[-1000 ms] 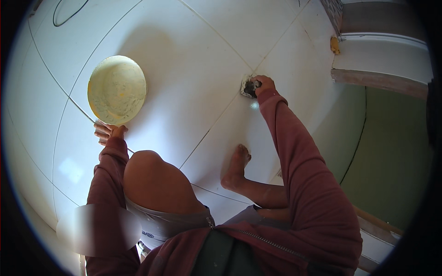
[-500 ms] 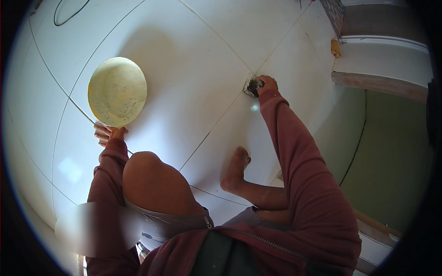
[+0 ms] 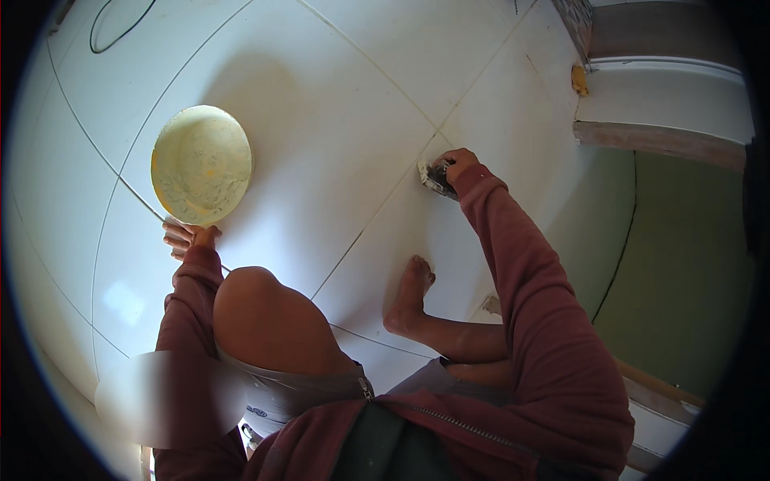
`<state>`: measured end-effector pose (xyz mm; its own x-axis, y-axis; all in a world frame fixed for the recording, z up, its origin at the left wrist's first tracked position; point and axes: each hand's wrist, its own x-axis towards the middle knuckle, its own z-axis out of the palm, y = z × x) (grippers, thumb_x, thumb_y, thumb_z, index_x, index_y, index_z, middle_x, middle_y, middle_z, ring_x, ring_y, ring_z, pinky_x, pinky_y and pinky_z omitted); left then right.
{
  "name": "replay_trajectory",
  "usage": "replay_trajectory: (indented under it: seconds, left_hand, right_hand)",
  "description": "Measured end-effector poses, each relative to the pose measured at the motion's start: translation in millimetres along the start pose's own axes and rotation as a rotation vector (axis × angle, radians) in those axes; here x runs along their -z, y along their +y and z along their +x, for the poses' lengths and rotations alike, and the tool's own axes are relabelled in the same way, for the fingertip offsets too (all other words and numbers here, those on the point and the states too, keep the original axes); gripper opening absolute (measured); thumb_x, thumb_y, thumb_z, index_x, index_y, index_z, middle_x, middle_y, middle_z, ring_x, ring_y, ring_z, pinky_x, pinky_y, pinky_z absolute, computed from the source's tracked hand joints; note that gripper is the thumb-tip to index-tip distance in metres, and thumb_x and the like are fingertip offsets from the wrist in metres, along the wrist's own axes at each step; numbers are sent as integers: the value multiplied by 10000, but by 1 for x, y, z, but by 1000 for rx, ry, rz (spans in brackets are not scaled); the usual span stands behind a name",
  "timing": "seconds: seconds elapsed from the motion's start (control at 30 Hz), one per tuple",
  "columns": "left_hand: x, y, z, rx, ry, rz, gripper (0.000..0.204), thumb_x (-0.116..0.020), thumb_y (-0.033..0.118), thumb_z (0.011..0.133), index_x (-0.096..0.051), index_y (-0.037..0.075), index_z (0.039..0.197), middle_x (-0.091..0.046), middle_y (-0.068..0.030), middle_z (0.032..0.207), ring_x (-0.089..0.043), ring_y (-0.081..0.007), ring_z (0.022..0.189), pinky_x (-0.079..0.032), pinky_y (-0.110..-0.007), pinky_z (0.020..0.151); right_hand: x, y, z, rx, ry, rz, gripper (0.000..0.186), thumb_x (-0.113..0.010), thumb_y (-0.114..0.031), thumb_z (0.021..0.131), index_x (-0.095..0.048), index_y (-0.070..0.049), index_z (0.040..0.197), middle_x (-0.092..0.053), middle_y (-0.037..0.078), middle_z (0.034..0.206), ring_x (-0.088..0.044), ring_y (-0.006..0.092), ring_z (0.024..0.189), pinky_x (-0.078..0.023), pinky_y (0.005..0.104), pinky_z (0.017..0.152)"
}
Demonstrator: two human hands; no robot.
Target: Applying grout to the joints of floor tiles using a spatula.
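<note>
My right hand (image 3: 461, 164) grips a small squarish spreader (image 3: 433, 175), dark and smeared with pale paste, against the white tiles on a joint line just below where two joints cross. My left hand (image 3: 186, 239) is open at the lower edge of a round, pale yellow bowl (image 3: 200, 164), its fingers spread over the tiles; whether it touches the bowl I cannot tell. Pale paste coats the bowl's inside.
My bare knee and foot are on the white tiled floor (image 3: 345, 96). A loop of dark cable (image 3: 120, 36) lies at the upper left. At the right are a step (image 3: 666, 92) with a yellow object (image 3: 579, 80) by it, and a dull green surface (image 3: 674, 264).
My right hand and the spreader have moved downward along the tile joint, toward me. The bowl and my left hand show slightly lower in the picture.
</note>
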<state>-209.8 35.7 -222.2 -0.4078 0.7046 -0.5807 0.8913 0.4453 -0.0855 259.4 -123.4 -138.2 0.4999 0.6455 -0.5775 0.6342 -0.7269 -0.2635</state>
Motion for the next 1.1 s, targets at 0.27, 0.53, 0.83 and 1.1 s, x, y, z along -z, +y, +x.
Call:
replay_trajectory:
  seconds: [0.27,0.53,0.83,1.1]
  left_hand:
    - [2,-2,1,6,1,106,953,-539,332,621,92,158,1314,145,-115,1367,130,-358,1243,13,-546,952]
    - [-3,10,-4,15,-73,119,960,-558,293,623,96,157,1312,207,-106,1351,179,-349,1232,8,-540,951]
    - [4,8,-6,23,-73,129,942,-540,312,633,91,144,1312,184,-120,1356,137,-353,1242,-9,-541,954]
    - [2,-2,2,-4,-49,63,943,-541,304,645,112,140,1307,189,-126,1353,133,-369,1238,-11,-552,948]
  right_hand:
    - [-33,-25,10,-107,261,320,383,-521,26,462,-635,-77,814,-592,102,634,-563,193,531,-458,288,526]
    - [28,33,44,-264,321,497,319,-436,34,554,-620,-28,807,-575,129,612,-554,210,527,-442,281,482]
    - [8,15,3,-195,117,361,451,-485,85,442,-630,-80,836,-591,119,698,-560,229,650,-456,293,586]
    - [18,16,4,-56,114,-43,306,-480,3,576,-640,-130,800,-605,124,742,-573,252,709,-455,307,656]
